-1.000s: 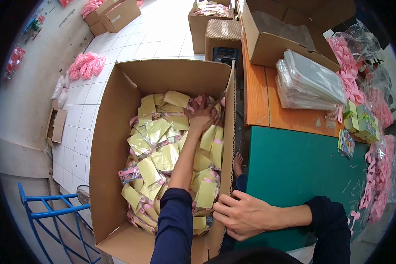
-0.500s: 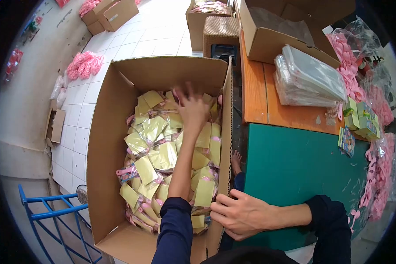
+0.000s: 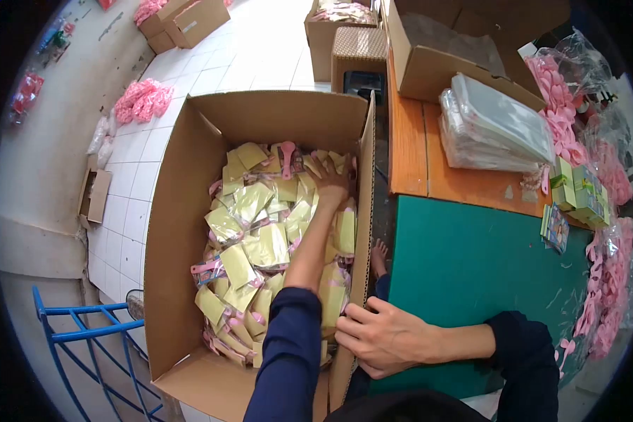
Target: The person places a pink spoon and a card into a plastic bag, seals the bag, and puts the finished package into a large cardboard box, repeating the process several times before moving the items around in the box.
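Note:
A large open cardboard box (image 3: pixel 176 232) holds many clear plastic packets (image 3: pixel 250 204), most with a pale yellow card side up. Pink plastic pieces show through some of them. One packet (image 3: pixel 286 160) near the far end lies with its printed side up, showing a pink long-handled piece. My left hand (image 3: pixel 329 179) reaches into the box and rests on packets at the far right, fingers spread and holding nothing. Curled over the box's near right wall, the fingers of my right hand (image 3: pixel 380 339) grip its edge.
A green-topped table (image 3: pixel 471 281) stands at the right. Stacked clear plastic bags (image 3: pixel 496 126), another cardboard box (image 3: pixel 464 63), small printed card bundles (image 3: pixel 577 190) and pink pieces (image 3: pixel 605 281) lie there. A blue metal frame (image 3: pixel 91 327) stands at the left.
My left hand has moved right and slightly nearer over the packets, uncovering the printed packet at the far end. My right hand stays on the box edge. The view has shifted slightly.

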### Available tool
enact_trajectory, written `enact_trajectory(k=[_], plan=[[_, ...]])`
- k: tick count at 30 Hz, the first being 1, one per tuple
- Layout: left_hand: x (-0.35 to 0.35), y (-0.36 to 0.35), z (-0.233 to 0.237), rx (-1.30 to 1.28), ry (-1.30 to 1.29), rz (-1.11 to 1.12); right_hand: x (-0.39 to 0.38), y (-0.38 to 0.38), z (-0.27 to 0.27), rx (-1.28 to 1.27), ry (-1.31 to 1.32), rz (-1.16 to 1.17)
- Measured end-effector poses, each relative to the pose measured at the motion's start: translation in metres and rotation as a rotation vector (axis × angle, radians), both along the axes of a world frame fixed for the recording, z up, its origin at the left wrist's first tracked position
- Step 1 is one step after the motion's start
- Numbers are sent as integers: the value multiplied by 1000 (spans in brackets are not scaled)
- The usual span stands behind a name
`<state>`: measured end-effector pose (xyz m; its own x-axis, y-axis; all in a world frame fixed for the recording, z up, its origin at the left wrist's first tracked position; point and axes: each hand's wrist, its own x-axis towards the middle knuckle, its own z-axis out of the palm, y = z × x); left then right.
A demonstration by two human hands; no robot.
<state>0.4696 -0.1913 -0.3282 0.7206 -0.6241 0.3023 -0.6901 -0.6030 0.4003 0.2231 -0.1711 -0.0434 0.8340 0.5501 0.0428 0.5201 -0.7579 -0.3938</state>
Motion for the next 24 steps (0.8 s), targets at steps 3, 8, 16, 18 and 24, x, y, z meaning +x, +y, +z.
enact_trajectory(k=[3,8,16,18,24], plan=[[-33,31,29,388,-354,48,-2,-1,-4,15,-20,-15],[-114,127,36,378,-26,-277,1,1,-1,25,-2,-2],[-129,116,10,433,23,-196,5,2,5,-49,68,8],[-124,121,15,390,132,-210,3,2,4,-21,63,-3],[-105,228,106,505,-16,314,4,4,10,-56,88,16]])
